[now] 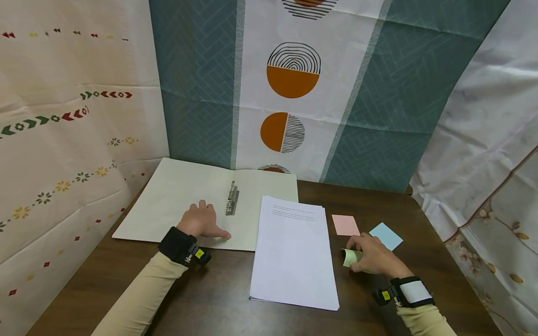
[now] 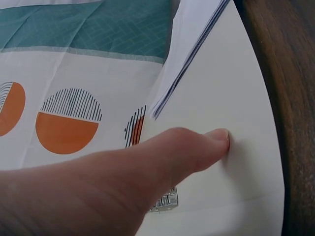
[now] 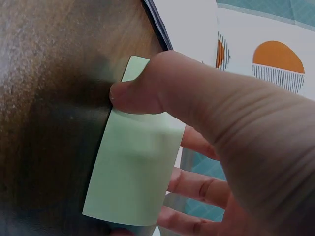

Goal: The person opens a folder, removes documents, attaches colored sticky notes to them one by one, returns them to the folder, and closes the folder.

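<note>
My right hand (image 1: 374,255) grips a green sticky note (image 3: 133,172) between the thumb and the fingers. The note bows into a curve and lies close over the table. In the right wrist view the thumb covers part of its upper end. My left hand (image 1: 201,221) rests on the open white binder (image 1: 164,193), its fingers relaxed and holding nothing. In the left wrist view the left thumb (image 2: 197,147) stretches across the binder's inner face. A metal lever clip (image 1: 232,199) stands on the binder, to the right of that hand.
A stack of white paper (image 1: 294,266), printed near its top, overlaps the binder's right part. A pink sticky note (image 1: 346,225) and a blue sticky note (image 1: 386,234) lie by my right hand on the dark wooden table (image 1: 227,298). Patterned cloths (image 1: 197,93) hang around the table.
</note>
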A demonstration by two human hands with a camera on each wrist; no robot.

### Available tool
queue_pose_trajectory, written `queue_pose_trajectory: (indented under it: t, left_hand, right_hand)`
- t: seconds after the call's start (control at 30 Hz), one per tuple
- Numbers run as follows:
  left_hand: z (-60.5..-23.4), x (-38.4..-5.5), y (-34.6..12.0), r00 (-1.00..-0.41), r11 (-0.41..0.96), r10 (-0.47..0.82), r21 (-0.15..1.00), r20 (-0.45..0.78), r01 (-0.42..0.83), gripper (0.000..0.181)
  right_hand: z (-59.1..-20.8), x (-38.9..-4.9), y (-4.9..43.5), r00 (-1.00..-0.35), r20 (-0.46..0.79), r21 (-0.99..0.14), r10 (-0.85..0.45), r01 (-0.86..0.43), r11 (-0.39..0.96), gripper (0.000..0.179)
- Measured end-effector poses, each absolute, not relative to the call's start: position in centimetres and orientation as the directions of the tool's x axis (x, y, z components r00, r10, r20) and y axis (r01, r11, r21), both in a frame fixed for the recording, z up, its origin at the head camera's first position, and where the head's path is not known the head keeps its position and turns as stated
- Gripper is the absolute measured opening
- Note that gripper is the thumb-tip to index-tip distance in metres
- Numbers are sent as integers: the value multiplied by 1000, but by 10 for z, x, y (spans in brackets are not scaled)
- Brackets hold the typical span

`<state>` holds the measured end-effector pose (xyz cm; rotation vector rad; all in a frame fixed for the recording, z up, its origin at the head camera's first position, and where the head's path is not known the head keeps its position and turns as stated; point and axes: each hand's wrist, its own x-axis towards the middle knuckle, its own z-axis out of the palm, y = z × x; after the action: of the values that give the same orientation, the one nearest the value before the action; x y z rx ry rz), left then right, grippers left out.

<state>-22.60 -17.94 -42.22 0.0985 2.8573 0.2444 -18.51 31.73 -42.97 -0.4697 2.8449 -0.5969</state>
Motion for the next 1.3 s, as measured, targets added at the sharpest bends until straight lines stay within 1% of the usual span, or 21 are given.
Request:
queue_pose_trajectory:
  t: [0.27, 0.4, 0.53, 0.67, 0.73, 0.87, 0.97, 1.07, 1.13, 1.2, 1.3]
  left_hand:
    - [-420, -223, -177, -966, 982, 64, 189, -249, 16, 102]
    - [-418, -222, -175, -970, 981, 63, 192, -236, 17, 97]
    - [-415, -221, -173, -972, 984, 61, 175, -226, 21, 98]
    - [-414, -221, -171, -974, 991, 58, 127, -218, 30, 102]
    - [-414, -222, -170, -978, 993, 67, 113, -196, 45, 101]
    - [-416, -227, -167, -988, 987, 118, 119, -94, 107, 94]
    - [-417, -230, -164, -986, 978, 167, 125, 21, 168, 88]
    - [-418, -233, -159, -968, 965, 203, 139, 149, 224, 82]
    - [-418, -235, -156, -949, 952, 219, 164, 227, 259, 78]
    - [-418, -236, -154, -936, 935, 222, 212, 275, 284, 74]
    - [-420, -236, -153, -933, 906, 219, 294, 287, 303, 73]
  right_hand:
    - [-430, -183, 317, -932, -116, -450, -343, -259, 855, 40]
    - [-431, -181, 316, -938, -120, -451, -324, -240, 860, 42]
    - [-432, -180, 316, -948, -119, -451, -294, -212, 867, 46]
    - [-434, -180, 316, -957, -108, -449, -268, -193, 872, 47]
    - [-435, -180, 315, -961, -100, -447, -259, -189, 874, 48]
    - [-435, -180, 315, -964, -83, -449, -252, -189, 873, 49]
    - [-436, -180, 315, -966, -74, -456, -247, -187, 870, 50]
    - [-437, -179, 315, -969, -61, -457, -239, -186, 870, 50]
    - [-438, -179, 315, -971, -52, -456, -234, -185, 870, 49]
    - [-439, -179, 315, -973, -43, -457, -228, -184, 870, 49]
    - [-440, -179, 316, -975, -33, -456, -220, -181, 872, 49]
